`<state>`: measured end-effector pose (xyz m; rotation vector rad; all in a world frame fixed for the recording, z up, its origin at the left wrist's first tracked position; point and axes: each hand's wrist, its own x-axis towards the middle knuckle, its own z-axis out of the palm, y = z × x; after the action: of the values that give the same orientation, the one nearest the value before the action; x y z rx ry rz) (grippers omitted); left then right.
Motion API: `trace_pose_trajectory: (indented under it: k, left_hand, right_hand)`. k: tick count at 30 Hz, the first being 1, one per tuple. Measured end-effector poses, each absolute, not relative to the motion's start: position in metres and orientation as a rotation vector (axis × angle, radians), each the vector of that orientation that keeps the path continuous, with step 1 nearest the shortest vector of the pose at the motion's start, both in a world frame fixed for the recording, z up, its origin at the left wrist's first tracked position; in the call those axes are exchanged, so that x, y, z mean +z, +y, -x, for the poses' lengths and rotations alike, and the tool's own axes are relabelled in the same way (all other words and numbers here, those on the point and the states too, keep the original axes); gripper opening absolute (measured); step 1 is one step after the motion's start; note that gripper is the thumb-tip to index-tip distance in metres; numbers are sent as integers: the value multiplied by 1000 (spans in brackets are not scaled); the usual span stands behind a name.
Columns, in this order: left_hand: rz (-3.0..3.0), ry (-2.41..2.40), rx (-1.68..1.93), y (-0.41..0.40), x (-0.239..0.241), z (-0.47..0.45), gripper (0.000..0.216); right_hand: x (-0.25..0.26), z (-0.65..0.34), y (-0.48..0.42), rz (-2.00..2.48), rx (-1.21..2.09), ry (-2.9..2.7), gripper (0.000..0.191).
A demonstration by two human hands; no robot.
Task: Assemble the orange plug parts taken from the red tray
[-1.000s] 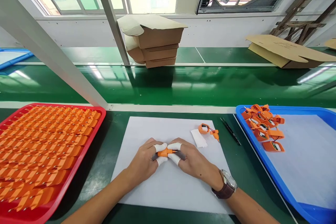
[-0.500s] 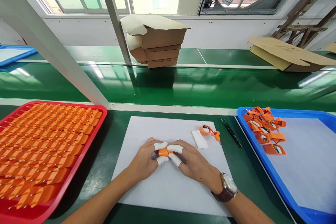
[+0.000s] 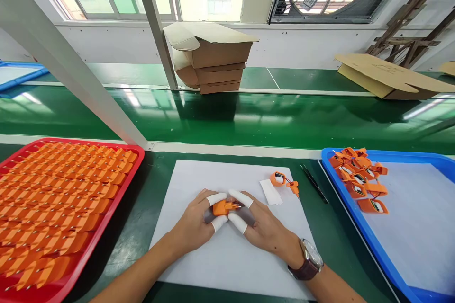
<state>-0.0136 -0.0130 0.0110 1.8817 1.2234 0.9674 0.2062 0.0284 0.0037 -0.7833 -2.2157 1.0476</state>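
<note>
My left hand, with white finger cots on thumb and forefinger, grips an orange plug-like housing. Thin metal pins on the housing point right. Around the pin end is my right hand, also in white cots, its thumb and forefinger parted and seemingly clear of the piece. Both hands are over a white sheet. Near the sheet's upper right corner lies an opened orange housing wired to a smaller orange part. A folded white paper piece lies just below them.
A red tray at left carries rows of orange housings. To the right, a blue tray holds several opened orange housings. A black pen-like tool lies between sheet and blue tray. Cardboard boxes stand behind the green surface.
My right thumb and forefinger have parted from the orange housing, exposing its pins. The housing stays in my left hand.
</note>
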Motion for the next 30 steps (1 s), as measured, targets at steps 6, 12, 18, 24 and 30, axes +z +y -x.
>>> trace_pose_trajectory:
  k: [6,12,18,24,30]
  left_hand:
    - [-1516,1135,1081,-9,6,20,36]
    - [-937,1034,1083,0,14,32,38]
    - [-778,1008,1162,4,21,35,31]
    - [-700,973,1303,-1,37,45,14]
    - [-870,1167,1522,-18,87,111,42]
  right_hand:
    - [1,-209,30,779,984,-2188,58]
    - [-2,-210,31,777,884,-2258,55]
    - [-3,-211,30,753,830,-2282,52]
    - [0,-212,27,761,845,-2303,50]
    - [-16,-213,28,832,819,-2330,51]
